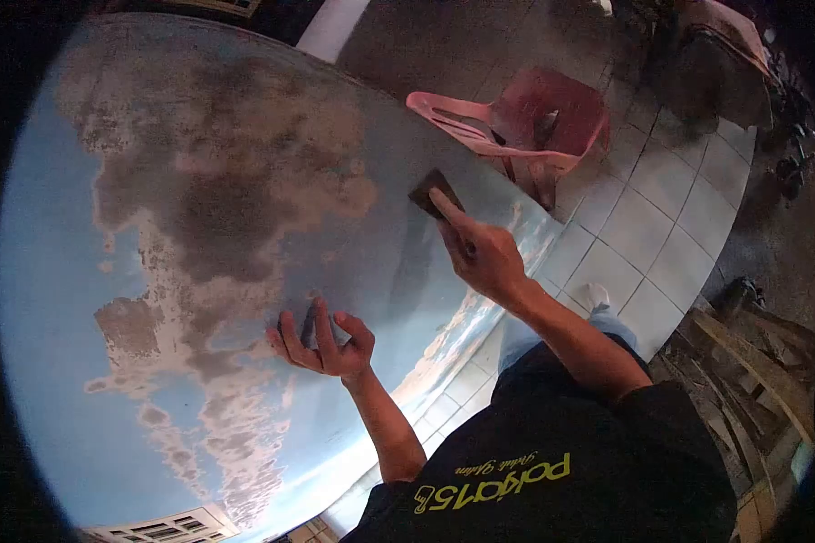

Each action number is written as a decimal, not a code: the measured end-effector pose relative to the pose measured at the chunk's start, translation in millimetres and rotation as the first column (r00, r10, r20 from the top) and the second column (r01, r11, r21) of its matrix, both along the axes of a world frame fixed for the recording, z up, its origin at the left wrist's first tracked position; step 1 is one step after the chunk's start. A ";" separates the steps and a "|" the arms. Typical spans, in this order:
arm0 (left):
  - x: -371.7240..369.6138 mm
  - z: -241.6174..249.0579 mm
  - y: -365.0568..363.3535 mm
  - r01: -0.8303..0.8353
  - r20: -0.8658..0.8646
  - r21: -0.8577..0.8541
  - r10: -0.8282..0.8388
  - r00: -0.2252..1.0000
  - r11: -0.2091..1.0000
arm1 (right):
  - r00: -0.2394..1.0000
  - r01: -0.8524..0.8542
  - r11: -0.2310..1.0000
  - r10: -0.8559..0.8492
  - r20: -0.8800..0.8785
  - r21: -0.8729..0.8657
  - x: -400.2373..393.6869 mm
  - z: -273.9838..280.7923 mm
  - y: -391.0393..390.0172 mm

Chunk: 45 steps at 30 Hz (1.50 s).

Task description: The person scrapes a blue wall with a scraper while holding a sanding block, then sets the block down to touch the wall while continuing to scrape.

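A large, glossy curved surface [398, 253] fills the left and middle, pale blue-grey with brown and whitish patches and reflections. My right hand [486, 255] holds a dark, flat rectangular piece [435, 194] against it, with the index finger stretched over the piece. Lower and to the left, my left hand [328, 344] has its fingers bent upward around a small greyish object [312, 328]. That object is partly hidden by the fingers, so its shape is unclear.
A pink plastic chair [552, 113] stands beyond the surface's upper right edge. Pale floor tiles [638, 231] lie to the right. Wooden strips [761, 380] are piled at the lower right. Dark cluttered items [792, 167] show at the far right.
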<state>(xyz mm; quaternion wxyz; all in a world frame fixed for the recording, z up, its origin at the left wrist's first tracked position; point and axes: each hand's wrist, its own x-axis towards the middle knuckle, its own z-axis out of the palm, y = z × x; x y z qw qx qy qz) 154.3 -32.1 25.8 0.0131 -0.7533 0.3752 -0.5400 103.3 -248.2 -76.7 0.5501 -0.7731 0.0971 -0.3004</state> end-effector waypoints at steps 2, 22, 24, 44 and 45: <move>1.0 -2.0 -1.3 0.003 0.027 -0.010 -0.003 1.000 1.000 | 0.999 0.022 1.000 -0.023 0.040 0.015 4.8 6.5 -1.2; 3.1 -6.7 1.1 -0.012 0.032 -0.018 0.013 0.999 1.000 | 0.996 0.018 1.000 -0.020 0.092 0.014 11.5 6.9 -3.9; 3.9 -4.3 -0.6 0.000 0.040 -0.038 0.002 0.999 0.999 | 0.992 0.044 0.998 -0.039 0.118 -0.038 12.0 3.2 -1.7; 0.8 -2.8 -3.9 0.014 0.046 -0.018 -0.014 0.999 1.000 | 0.995 -0.010 1.000 0.009 0.095 0.007 8.6 -8.5 0.1; 0.4 -1.9 -2.8 0.016 0.049 -0.021 -0.015 0.999 1.000 | 0.993 0.011 1.000 -0.012 0.117 0.014 10.4 -7.3 1.3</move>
